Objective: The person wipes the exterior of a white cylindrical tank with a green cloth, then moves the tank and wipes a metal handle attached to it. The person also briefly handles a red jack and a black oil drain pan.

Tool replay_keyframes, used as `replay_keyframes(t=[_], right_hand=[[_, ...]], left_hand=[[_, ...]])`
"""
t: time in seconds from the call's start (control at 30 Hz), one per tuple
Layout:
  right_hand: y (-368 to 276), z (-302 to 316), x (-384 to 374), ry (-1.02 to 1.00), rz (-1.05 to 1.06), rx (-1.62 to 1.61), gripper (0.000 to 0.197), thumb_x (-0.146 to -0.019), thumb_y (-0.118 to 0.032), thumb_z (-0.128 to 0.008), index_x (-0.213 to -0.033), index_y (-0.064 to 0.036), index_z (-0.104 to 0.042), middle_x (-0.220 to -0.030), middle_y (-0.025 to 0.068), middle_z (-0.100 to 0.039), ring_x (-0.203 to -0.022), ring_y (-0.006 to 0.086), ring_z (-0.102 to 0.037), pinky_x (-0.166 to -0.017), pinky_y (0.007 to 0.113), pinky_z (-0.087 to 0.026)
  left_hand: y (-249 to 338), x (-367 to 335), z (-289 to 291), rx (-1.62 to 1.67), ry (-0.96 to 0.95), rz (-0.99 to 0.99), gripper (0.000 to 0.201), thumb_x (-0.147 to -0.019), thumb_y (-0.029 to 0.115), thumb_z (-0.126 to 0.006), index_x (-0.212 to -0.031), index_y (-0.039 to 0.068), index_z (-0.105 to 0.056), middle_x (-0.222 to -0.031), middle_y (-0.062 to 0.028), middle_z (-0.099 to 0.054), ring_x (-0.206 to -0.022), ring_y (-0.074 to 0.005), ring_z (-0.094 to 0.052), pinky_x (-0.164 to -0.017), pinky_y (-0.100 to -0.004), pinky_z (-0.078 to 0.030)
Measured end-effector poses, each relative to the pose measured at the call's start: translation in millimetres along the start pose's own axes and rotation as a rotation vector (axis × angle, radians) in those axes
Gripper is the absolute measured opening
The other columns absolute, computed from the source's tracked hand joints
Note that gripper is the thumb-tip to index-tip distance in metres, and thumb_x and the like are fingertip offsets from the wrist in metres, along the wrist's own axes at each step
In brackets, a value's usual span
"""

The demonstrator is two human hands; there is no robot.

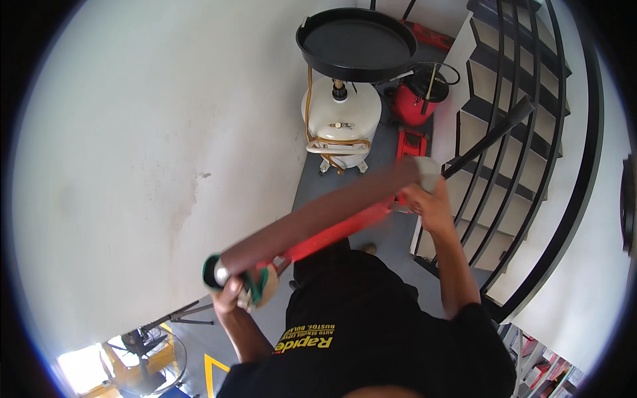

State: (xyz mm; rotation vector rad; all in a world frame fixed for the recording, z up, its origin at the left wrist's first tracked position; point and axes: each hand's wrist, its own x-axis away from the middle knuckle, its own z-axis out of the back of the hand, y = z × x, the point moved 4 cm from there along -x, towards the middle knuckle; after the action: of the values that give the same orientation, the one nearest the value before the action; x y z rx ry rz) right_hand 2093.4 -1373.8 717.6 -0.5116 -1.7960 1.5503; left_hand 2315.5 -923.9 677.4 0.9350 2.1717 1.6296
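Note:
A long dark-brown, tube-shaped thing (318,209) slants across in front of my body, its left end nearer me. Alongside its lower edge runs a red bar (342,231), smeared by motion; I cannot tell whether the two are joined. My left hand (229,295) is closed at the tube's left end, next to a green-rimmed round part (211,272) and a pale metal piece. At the far right end, my right hand (428,207) grips beside a light-grey end piece (426,174). Some fingers of both hands are hidden.
A white wheeled tank (342,109) carries a black round pan (355,43). Beside it stand a red canister (411,106) and a red floor jack (413,142) with a black handle. Stairs with black railings (511,132) rise on the right; a fan (142,351) stands lower left.

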Motion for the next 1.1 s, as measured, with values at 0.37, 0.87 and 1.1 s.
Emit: replay_keyframes(t=[0.37, 0.87, 1.1], right_hand=[[96, -164, -177, -0.660, -0.190, 0.154, 0.032, -0.102, -0.035, -0.075, -0.086, -0.0094, -0.065, -0.071, -0.0037, -0.057, -0.064, 0.0069, -0.052, -0.058, 0.027, -0.043], [322, -70, -334, -0.639, -0.083, 1.392, 0.084, -0.105, -0.076, -0.038, -0.112, -0.0023, -0.078, -0.109, 0.0265, -0.075, -0.108, 0.0440, -0.072, -0.095, 0.053, -0.055], [316, -75, -285, -0.513, -0.216, 1.327, 0.086, -0.100, -0.083, -0.039, -0.105, -0.0061, -0.078, -0.105, 0.0225, -0.077, -0.104, 0.0428, -0.073, -0.091, 0.055, -0.056]], left_hand=[[-34, -3, 32, -0.066, 0.468, 0.059, 0.076, -0.064, 0.051, -0.100, -0.106, -0.001, -0.064, -0.087, -0.0088, -0.069, -0.073, -0.0197, -0.068, -0.066, -0.0337, -0.056], [-32, -21, 81, 0.055, 0.513, -0.015, 0.074, -0.080, 0.052, -0.090, -0.113, -0.007, -0.062, -0.074, -0.0147, -0.067, -0.056, -0.0215, -0.064, -0.051, -0.0317, -0.050], [-17, -18, 74, 0.094, 0.592, -0.056, 0.065, -0.088, 0.051, -0.083, -0.111, -0.004, -0.060, -0.072, -0.0117, -0.063, -0.057, -0.0210, -0.060, -0.052, -0.0329, -0.048]])
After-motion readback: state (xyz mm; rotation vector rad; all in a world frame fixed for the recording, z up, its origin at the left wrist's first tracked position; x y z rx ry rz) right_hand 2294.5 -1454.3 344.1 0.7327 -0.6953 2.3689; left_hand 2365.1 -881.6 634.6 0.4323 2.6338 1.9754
